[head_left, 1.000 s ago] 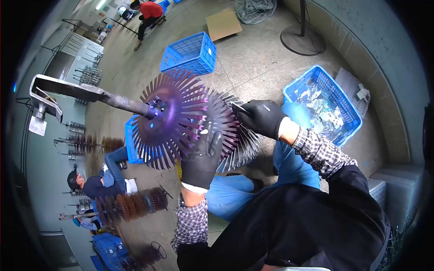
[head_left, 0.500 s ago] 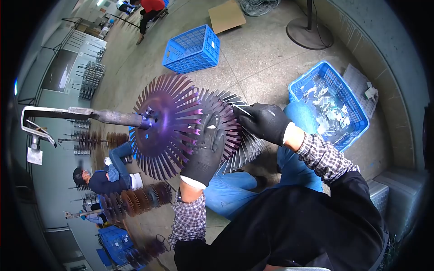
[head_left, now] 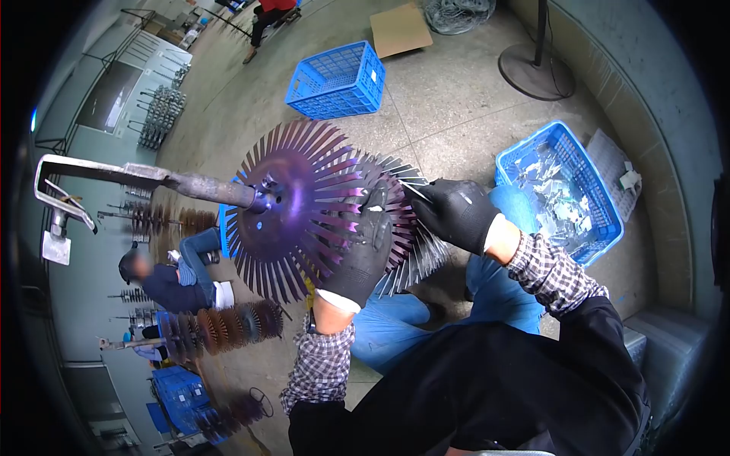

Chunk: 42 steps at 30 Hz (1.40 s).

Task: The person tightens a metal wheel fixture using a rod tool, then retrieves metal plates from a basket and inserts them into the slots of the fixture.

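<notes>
Several finned metal discs sit in a row on a rod with a bent metal handle (head_left: 99, 169); the nearest finned disc (head_left: 285, 199) is purple. My left hand (head_left: 363, 247), in a black glove, reaches in behind the purple fins, its fingers closed against the discs; the fins partly cover it. My right hand (head_left: 458, 215), also gloved, is at the far end of the row. Its thumb and fingers pinch a thin silvery strip (head_left: 411, 184) at the disc's edge. Grey fins (head_left: 418, 270) fan out below my right hand.
A blue crate (head_left: 559, 190) with thin silvery scraps stands at the right, beside my knee. Another blue crate (head_left: 336, 80) and a cardboard sheet (head_left: 401, 30) lie ahead. A round stand base (head_left: 536, 72) is near the wall. A person (head_left: 171, 285) sits at the left near more disc racks (head_left: 228, 330).
The view has shifted slightly, so the discs and crates appear a little further right. Both hands keep their places on the discs, and my right hand still pinches at the edge.
</notes>
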{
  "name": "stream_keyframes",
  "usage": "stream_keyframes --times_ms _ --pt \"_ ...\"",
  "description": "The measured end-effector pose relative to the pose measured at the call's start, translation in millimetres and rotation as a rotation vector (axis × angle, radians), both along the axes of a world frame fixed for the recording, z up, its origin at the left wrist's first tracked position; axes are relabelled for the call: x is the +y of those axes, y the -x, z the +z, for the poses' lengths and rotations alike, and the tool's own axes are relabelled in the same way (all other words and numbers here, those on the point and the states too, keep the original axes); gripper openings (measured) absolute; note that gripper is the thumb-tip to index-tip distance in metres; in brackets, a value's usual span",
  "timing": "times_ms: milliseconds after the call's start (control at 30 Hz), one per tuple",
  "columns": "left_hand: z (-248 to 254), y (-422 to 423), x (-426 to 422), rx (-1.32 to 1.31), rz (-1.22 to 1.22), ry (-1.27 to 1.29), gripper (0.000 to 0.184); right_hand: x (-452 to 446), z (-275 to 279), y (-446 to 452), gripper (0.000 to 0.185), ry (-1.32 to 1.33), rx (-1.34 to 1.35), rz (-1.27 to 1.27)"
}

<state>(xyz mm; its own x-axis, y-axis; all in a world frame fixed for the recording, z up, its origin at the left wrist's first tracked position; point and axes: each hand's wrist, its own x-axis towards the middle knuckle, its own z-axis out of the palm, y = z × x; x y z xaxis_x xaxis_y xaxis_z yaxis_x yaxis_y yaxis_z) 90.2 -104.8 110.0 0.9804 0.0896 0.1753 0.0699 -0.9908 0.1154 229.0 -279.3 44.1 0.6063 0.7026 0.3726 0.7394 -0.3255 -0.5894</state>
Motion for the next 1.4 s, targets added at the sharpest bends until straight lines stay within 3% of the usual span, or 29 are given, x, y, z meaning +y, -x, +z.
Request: stream_keyframes --times_ms 233,367,667,867,1033,1167,1333,1400 --pt "-36 3 24 -0.015 -0.146 -0.318 0.054 3 -4 -2 0.02 -0.034 0.003 0.021" --pt "-48 4 26 -0.025 -0.086 -0.225 0.052 2 2 -2 0.019 -0.029 0.017 0.011" --pt "-29 5 14 -0.165 -0.074 -0.825 0.046 3 6 -3 0.018 -0.056 0.013 0.035" --pt "-31 4 12 -0.116 -0.032 -0.734 0.044 2 8 -4 0.018 -0.021 0.031 0.048" --pt "-38 6 11 -0.04 0.0 -0.902 0.041 1 5 -6 0.018 -0.014 0.031 0.049" --pt "-37 7 5 -0.294 0.11 -0.957 0.038 1 6 -3 0.017 -0.05 0.019 0.05" --pt "-16 -6 14 -0.298 -0.167 -0.646 0.033 2 0 -19 0.018 0.01 -0.04 0.144" --pt "-28 -3 24 -0.272 -0.2 -0.653 0.032 3 -1 -21 0.02 0.028 -0.038 0.138"
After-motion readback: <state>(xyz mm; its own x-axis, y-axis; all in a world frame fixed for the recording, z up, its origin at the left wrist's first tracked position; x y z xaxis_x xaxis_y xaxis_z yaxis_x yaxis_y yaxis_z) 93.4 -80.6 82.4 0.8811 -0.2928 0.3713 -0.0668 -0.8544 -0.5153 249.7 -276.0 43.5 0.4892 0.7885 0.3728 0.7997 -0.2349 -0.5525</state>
